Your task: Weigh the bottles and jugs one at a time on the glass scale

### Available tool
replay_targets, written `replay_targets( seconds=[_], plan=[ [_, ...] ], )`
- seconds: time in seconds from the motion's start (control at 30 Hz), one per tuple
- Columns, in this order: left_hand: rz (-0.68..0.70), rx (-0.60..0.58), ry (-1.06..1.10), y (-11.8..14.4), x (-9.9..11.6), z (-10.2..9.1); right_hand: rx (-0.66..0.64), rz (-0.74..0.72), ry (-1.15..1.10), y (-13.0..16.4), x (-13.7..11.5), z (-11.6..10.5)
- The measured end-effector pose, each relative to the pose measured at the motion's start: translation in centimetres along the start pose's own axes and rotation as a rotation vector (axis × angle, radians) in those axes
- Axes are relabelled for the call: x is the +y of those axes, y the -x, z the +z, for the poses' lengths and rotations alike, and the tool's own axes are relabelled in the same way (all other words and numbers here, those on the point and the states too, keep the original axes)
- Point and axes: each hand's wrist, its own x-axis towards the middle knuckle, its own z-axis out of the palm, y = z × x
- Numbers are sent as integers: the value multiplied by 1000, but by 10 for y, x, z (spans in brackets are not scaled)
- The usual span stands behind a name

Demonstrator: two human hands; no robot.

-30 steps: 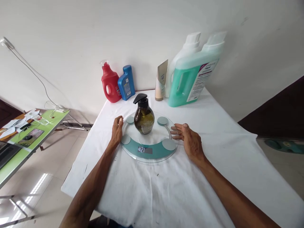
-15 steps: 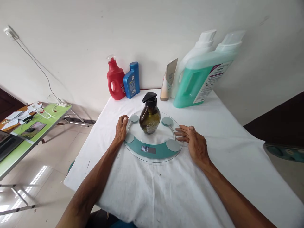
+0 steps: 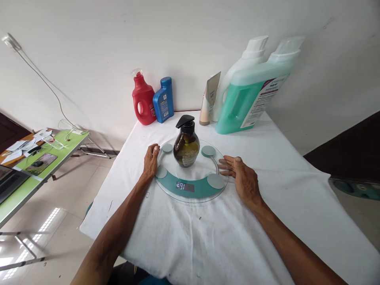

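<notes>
The brown pump bottle point(image 3: 186, 143) is standing upright in the middle of the frame on the round glass scale point(image 3: 190, 190), right between both hands and about as near to each. The left hand point(image 3: 151, 161) and right hand point(image 3: 242, 179) are being laid flat, fingers spread, against the scale's edges, pinching nothing. The bottle is being seen partly filled with dark liquid.

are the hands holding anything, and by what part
Both hands lie open at the round glass scale: left hand on its left rim, right hand at its right rim. Neither grips it.
</notes>
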Motion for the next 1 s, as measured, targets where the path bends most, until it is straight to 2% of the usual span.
replay_targets(
  seconds=[1.0],
  plan=[
    [-2, -16, -36, -1, 0, -1, -21, -20, 31, 2, -1, -2]
  ],
)
